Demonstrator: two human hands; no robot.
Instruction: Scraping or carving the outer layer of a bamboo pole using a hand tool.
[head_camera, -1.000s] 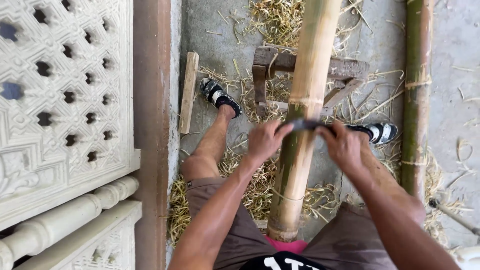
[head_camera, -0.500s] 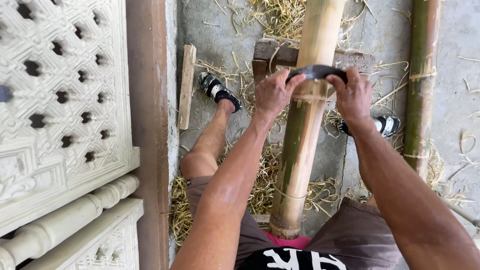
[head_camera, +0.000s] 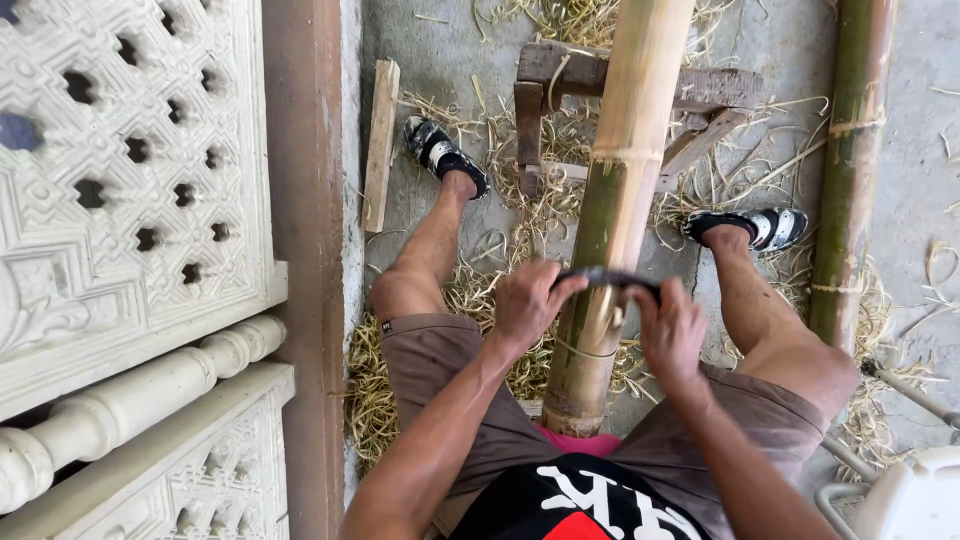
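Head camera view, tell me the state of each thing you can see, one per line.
Bamboo pole: propped on the wooden stand, part green, part scraped pale.
Curved blade: laid across the pole, gripped at both ends.
Left hand: closed on the blade.
Right hand: closed on the blade.
Wooden stand: on the ground, amid shavings.
Second pole: green, unscraped.

An outdoor craft yard: bamboo poles (head_camera: 620, 200) over a wooden trestle (head_camera: 700, 95), shavings (head_camera: 500, 290) across concrete, carved panels (head_camera: 120, 170) at left.

bamboo pole (head_camera: 620, 200) top cut off by upper edge, curved blade (head_camera: 606, 277) ends hidden under both hands' fingers (head_camera: 545, 290)
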